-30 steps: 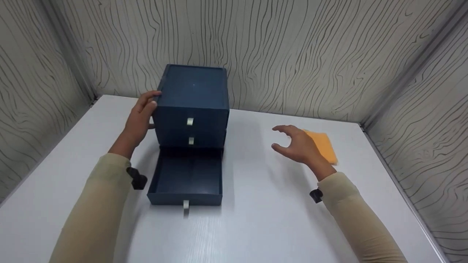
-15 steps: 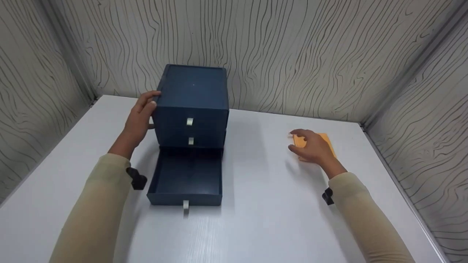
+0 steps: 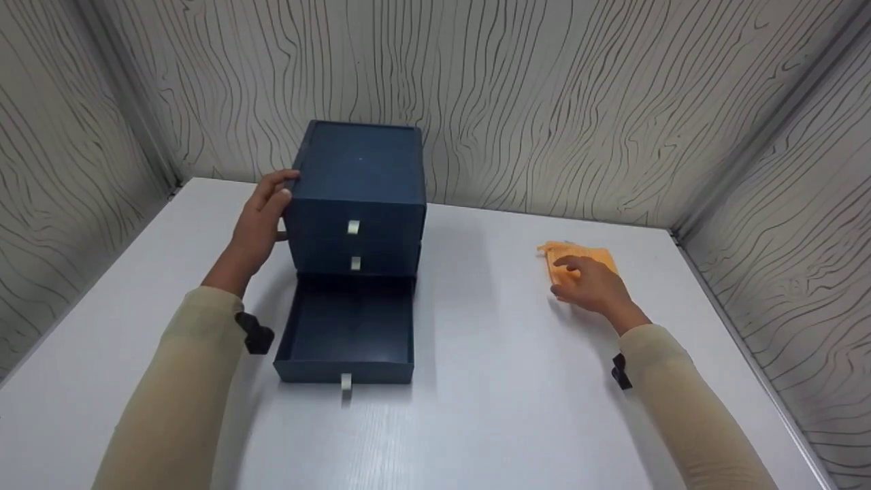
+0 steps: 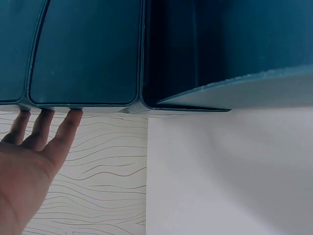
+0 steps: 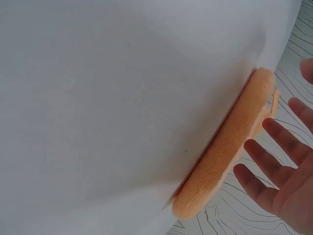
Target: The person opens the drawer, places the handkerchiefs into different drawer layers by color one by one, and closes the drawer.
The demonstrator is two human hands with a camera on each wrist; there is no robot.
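A dark blue drawer unit (image 3: 360, 163) stands on the left half of the table, its bottom drawer (image 3: 347, 371) pulled out and bare inside. My left hand (image 3: 255, 228) rests against the unit's left side near the top; in the left wrist view, extended fingers (image 4: 61, 137) touch the unit's wall. Over at the right, a folded orange cloth (image 3: 602, 257) lies on the table. My right hand (image 3: 592, 284) hovers over the cloth's near part, holding nothing. The right wrist view has the cloth (image 5: 222, 152) edge-on, with spread fingers (image 5: 259, 186) beside it.
The white table (image 3: 490, 408) meets wood-grain patterned panels (image 3: 510, 102) at the back and sides. Small pale pull tabs (image 3: 353, 227) mark the drawer fronts. One tab (image 3: 346, 383) sticks out from the pulled-out drawer toward the near side.
My right hand has moved right and lower, from beside the cloth to over it. More of the cloth's far left corner shows. The left hand and drawer unit have stayed put.
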